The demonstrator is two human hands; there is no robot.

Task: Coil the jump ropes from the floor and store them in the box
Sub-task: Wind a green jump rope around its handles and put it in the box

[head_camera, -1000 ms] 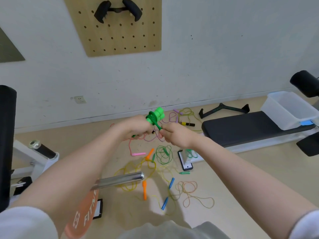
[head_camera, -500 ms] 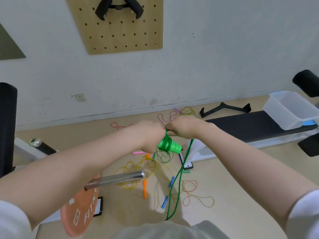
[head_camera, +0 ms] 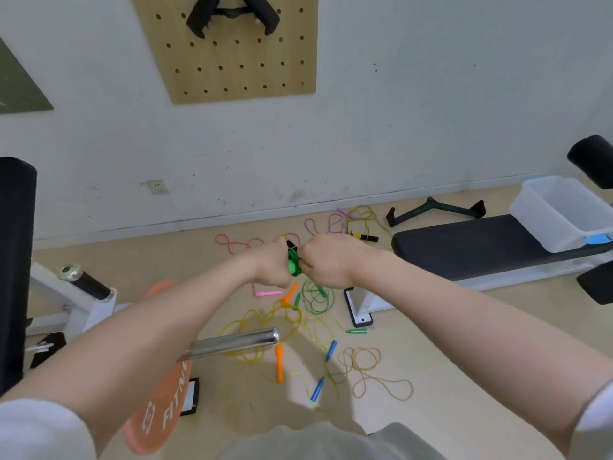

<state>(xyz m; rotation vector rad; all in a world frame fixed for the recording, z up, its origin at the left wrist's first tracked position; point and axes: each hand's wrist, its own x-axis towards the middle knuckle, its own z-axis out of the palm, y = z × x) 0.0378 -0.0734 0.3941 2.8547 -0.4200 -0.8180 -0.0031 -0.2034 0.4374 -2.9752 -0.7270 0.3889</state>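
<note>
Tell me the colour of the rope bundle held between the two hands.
Bright green; the rope bundle shows in the head view, the only one.

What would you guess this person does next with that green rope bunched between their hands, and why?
Probably carry it right to the clear box on the black bench. The left hand and right hand grip the green jump rope gathered in a tight bundle, with no tail hanging, so coiling looks about done.
</note>
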